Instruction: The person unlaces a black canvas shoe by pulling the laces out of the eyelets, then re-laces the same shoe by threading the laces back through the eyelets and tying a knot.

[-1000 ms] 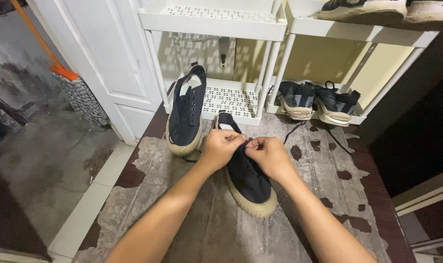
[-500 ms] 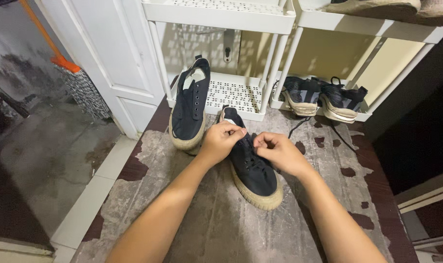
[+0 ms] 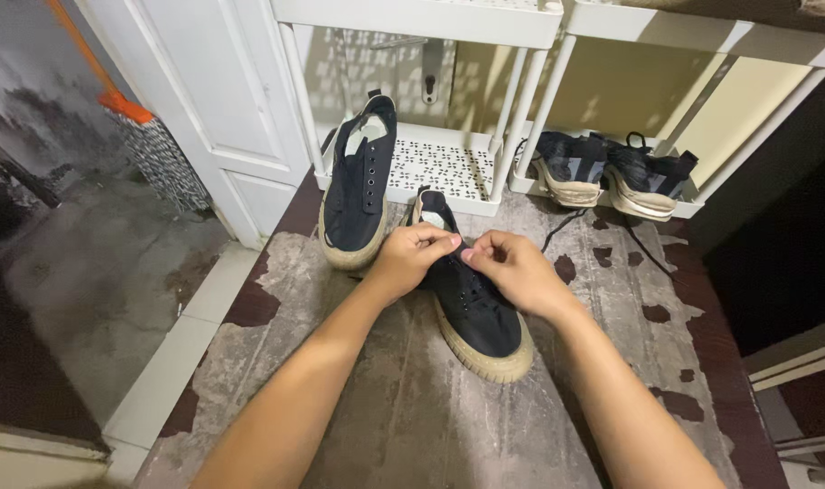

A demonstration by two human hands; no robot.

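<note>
At the centre of the frame, your left hand (image 3: 410, 256) and right hand (image 3: 512, 270) are both pinching the laces of the dark sneaker (image 3: 474, 308), which is lying on the worn floor (image 3: 403, 407).

My left hand (image 3: 410, 258) and right hand (image 3: 510, 270) cover the middle of the black shoe (image 3: 477, 312), so its lace is hidden; the upper shelf (image 3: 421, 14) runs off the top edge.
</note>
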